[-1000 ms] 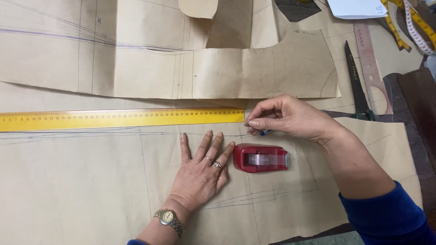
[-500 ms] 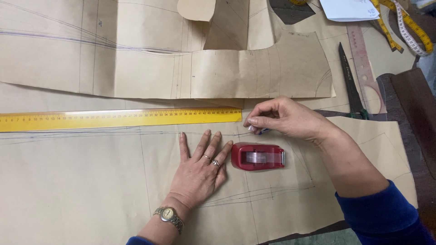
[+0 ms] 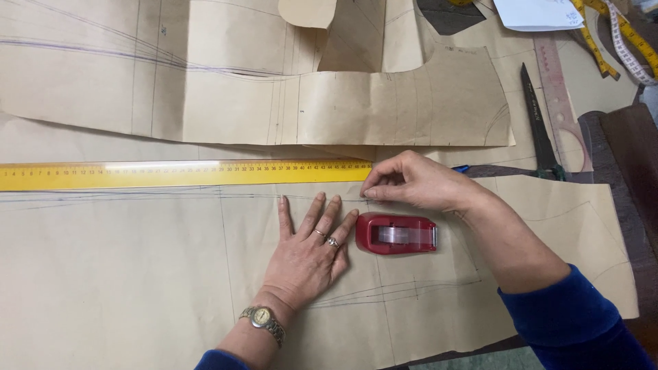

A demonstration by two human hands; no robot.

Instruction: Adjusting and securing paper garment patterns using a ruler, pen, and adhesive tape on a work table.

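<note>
My left hand (image 3: 308, 250) lies flat, fingers spread, on a large sheet of brown pattern paper (image 3: 137, 274). My right hand (image 3: 411, 181) is just right of it, fingertips pinched together and pressed on the paper at the end of a long yellow ruler (image 3: 185, 175). What the fingers pinch is too small to tell. A red tape dispenser (image 3: 396, 234) sits on the paper between the two hands, below the right hand. I wear a wristwatch (image 3: 262, 320), rings and blue sleeves.
A second brown pattern piece (image 3: 274, 103) with pencil lines lies beyond the ruler. Black scissors (image 3: 538, 130) and a pinkish curved ruler (image 3: 558, 103) lie at the right. Yellow measuring tapes (image 3: 603, 41) and white paper (image 3: 534, 14) sit at the top right.
The view has shifted slightly. My right hand's fingertips stay pinched at the ruler's end; my left hand and the dispenser have not moved.
</note>
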